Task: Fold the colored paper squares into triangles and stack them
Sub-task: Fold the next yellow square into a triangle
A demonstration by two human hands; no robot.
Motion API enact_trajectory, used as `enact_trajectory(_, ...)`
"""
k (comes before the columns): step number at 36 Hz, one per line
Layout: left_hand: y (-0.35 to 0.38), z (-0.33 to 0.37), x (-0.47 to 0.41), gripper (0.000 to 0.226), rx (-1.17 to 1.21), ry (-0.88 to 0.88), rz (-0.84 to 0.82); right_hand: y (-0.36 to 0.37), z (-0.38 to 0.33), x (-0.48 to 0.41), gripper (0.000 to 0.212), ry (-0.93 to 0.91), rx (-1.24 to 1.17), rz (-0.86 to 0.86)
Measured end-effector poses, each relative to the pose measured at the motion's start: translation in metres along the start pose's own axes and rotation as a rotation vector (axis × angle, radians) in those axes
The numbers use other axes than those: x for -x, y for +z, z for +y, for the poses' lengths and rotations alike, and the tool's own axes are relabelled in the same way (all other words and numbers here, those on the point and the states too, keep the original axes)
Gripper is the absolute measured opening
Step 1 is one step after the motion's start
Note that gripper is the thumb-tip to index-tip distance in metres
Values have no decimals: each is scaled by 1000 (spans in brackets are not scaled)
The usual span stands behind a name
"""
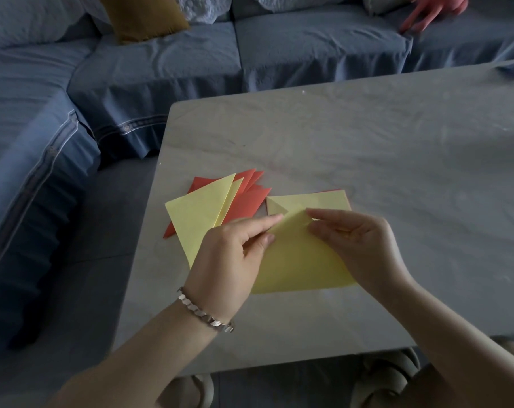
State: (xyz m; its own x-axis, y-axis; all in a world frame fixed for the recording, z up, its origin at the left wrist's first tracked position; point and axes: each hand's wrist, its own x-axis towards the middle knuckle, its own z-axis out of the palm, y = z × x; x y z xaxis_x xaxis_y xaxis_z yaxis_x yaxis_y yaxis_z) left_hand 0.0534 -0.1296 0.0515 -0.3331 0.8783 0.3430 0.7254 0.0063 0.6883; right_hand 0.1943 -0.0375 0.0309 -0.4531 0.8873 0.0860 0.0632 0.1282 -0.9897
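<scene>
Two yellow triangles; two yellow sheets.

Yellow sheet in the middle of the frame is mid-fold, with its top corner lifted and curling over. Right behind it lies a flat yellow square, left corner dog-eared, a red edge peeking out underneath. To the left there's a messy fan of folded pieces: two yellow triangles lying over several red triangles.

I face a pale grey marbled table; beyond it a blue fabric sofa carries a mustard-yellow cushion. I wear a silver link bracelet.
</scene>
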Motion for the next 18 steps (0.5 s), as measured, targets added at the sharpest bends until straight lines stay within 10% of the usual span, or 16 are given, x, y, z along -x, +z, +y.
enact_trajectory(18, -1, 3, 3, 32, 16, 18, -30, -2, 1, 0, 30, -16, -46, -4)
